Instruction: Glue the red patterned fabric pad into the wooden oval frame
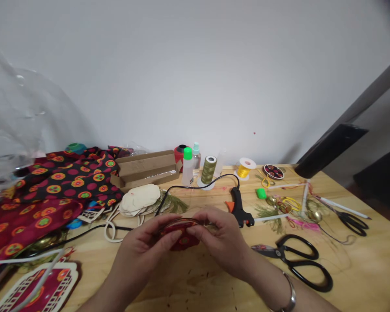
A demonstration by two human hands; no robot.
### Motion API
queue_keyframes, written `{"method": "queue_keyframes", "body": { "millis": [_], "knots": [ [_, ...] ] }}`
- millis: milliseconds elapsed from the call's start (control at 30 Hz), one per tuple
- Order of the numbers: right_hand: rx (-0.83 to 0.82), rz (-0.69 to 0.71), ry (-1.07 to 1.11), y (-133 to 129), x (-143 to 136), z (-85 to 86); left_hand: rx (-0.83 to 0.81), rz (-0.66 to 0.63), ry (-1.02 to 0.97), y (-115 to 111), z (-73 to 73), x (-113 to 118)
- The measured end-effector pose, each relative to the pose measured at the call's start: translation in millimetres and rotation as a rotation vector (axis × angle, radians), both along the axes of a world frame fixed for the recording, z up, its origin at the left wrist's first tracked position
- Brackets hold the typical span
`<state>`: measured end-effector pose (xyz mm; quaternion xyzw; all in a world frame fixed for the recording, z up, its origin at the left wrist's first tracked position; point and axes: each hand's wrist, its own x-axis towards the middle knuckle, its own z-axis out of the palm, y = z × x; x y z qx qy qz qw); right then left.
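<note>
Both my hands hold one small piece between them, a dark red patterned fabric piece (183,242) with a thin rounded rim along its upper edge. My left hand (149,245) grips its left side, thumb pressed on the front. On the right side my right hand (219,238) pinches it the same way, with a metal bangle on that wrist. Fingers cover much of the piece, so its full shape is hidden. Just beyond my right hand lies a black glue gun (237,206) with an orange trigger. Large black-handled scissors (287,255) rest to the right of that hand.
Patterned fabric (67,177) heaps at the left beside an open cardboard box (147,169) and cream cut-out shapes (141,197). Bottles, a green thread spool (209,170) and a yellow cord spool (245,168) stand behind. A framed fabric panel (45,286) lies front left; smaller scissors (349,219) lie right.
</note>
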<state>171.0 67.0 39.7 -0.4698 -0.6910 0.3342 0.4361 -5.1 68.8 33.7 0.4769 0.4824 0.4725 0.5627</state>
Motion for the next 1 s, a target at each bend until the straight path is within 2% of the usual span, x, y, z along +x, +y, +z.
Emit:
{"method": "queue_keyframes", "body": {
  "millis": [133, 333, 600, 700, 900, 1000],
  "knots": [
    [-0.105, 0.022, 0.035, 1, 0, -0.3, -0.036, -0.065, 0.006, 2, 0.4, 0],
    [-0.256, 0.076, 0.152, 3, -1, -3.4, -0.225, -0.069, -0.169, 5, -7.7, -5],
    [-0.372, -0.028, 0.24, 8, -1, -7.7, -0.317, -0.029, -0.364, 6, 1.9, 1],
    [-0.41, -0.073, 0.305, 11, 0, -8.1, -0.299, -0.044, -0.43, 6, 3.2, 1],
    [-0.449, -0.121, 0.399, 14, 1, -6.7, -0.291, -0.119, -0.36, 6, 1.1, -1],
    [-0.436, -0.109, 0.389, 13, 2, -8.3, -0.281, -0.117, -0.317, 6, -1.1, -2]
  ]
}}
